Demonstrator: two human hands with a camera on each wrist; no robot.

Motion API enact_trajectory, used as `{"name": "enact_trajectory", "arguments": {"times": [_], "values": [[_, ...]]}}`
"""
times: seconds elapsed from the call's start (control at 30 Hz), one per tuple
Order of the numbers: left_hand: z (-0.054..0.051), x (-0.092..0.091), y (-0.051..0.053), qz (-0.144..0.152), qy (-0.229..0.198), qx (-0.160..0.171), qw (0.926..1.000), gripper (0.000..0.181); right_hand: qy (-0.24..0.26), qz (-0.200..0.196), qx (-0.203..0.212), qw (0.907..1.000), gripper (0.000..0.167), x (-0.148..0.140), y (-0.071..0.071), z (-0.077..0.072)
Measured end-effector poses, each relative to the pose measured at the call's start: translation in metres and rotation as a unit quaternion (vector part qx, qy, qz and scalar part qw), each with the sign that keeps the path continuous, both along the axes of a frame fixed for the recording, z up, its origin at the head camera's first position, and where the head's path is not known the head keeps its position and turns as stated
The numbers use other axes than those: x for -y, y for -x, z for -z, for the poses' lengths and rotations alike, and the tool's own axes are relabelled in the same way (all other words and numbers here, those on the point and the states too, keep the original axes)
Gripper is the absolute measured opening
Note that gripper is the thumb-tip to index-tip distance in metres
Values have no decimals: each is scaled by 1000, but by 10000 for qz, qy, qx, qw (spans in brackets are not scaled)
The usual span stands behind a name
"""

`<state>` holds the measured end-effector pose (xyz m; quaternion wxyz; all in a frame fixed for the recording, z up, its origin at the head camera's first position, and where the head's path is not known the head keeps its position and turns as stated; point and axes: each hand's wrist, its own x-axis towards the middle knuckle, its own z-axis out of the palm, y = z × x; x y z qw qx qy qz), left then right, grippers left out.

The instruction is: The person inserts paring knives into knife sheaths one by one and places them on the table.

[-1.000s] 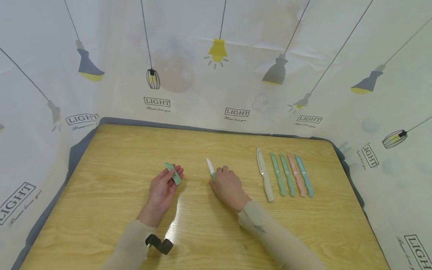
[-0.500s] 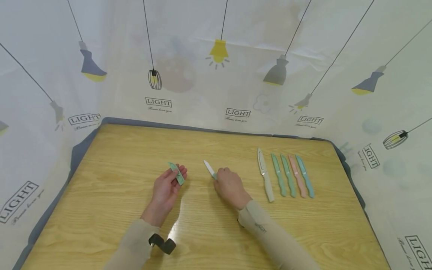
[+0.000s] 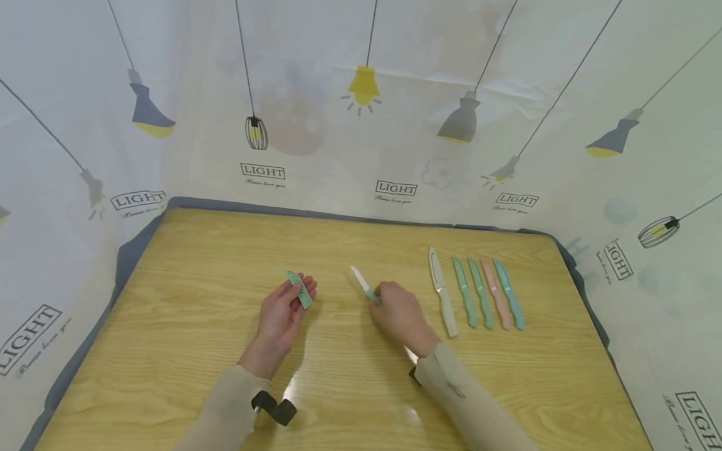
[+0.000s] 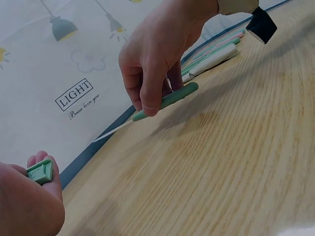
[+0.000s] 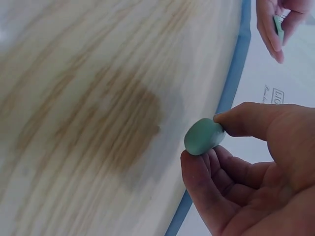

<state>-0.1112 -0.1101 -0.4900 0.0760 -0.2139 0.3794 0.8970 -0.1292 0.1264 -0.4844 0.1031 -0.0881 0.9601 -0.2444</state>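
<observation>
In the head view my left hand (image 3: 278,319) holds a green knife sheath (image 3: 300,290) across its fingers, with the thumb on top. My right hand (image 3: 402,315) pinches a small paring knife (image 3: 361,282) by its green handle, bare white blade pointing away to the upper left. Sheath and knife are apart. The left wrist view shows the knife handle (image 4: 180,95) between thumb and fingers, held above the table. Seen end-on in the right wrist view, the rounded handle butt (image 5: 203,136) sits between thumb and index finger.
Right of my right hand lie a larger cream-handled knife (image 3: 442,294), two green knives (image 3: 465,291), a pink knife (image 3: 496,294) and a blue knife (image 3: 509,294), side by side on the wooden table (image 3: 225,250). A patterned curtain (image 3: 316,125) closes off the back and sides.
My right hand has shifted to the right with the knife, away from the left hand. The left hand has drifted slightly right, still holding the sheath. The row of knives is unchanged.
</observation>
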Motion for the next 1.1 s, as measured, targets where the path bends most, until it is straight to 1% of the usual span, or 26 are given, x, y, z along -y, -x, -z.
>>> {"name": "enact_trajectory", "arguments": {"times": [0.13,0.3,0.5,0.67,0.8,0.9,0.97,1.1], "values": [[-1,-3,-1,114,139,-109,9998,45,75,44,-188,9998,24,-7,-5,-4],[-2,-8,-2,206,213,-195,9994,45,4,79,-427,9991,24,-15,-10,-4],[-4,-16,-3,328,441,-227,9982,46,27,129,-544,9984,19,-22,-19,-7],[-4,-23,-3,381,497,-226,9978,46,182,138,-563,9982,20,-26,-25,-10],[-2,-28,-3,426,512,-256,9975,46,546,138,-681,9961,18,-28,-31,-12],[-1,-32,-3,453,500,-260,9974,46,1027,143,-687,9922,16,-30,-36,-13],[-1,-33,-3,468,461,-221,9976,45,1375,131,-605,9886,16,-31,-39,-14],[-3,-37,-1,532,427,-217,9974,46,1911,14,-351,9809,17,-32,-44,-15]]}}
